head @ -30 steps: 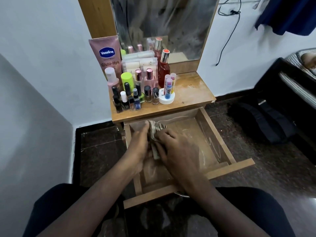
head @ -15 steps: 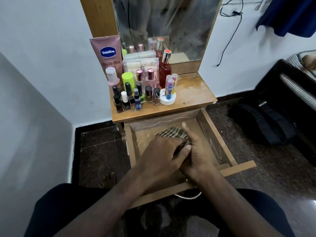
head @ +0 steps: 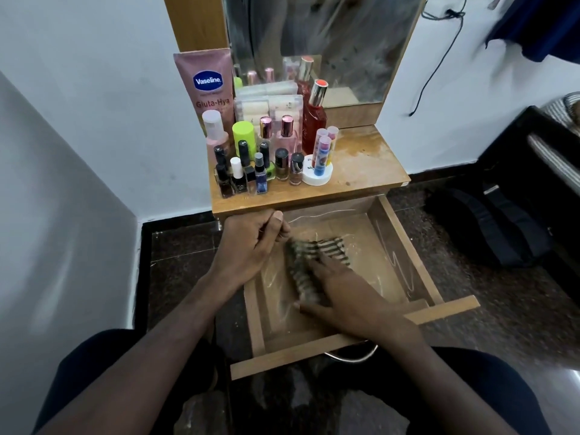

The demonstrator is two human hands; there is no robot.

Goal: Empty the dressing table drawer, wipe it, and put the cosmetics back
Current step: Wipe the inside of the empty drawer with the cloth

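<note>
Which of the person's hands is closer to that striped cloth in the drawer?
Right hand presses on the striped cloth; left hand hovers just left of it, apart.

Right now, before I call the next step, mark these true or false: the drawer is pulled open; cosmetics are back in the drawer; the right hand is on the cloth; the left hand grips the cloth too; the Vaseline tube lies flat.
1. The drawer is pulled open. True.
2. Cosmetics are back in the drawer. False: the nail polish bottles and the rest stand on the tabletop.
3. The right hand is on the striped cloth. True.
4. The left hand grips the cloth too. False: it is loosely curled at the drawer's back left corner, holding nothing.
5. The Vaseline tube lies flat. False: it stands upright.
</note>
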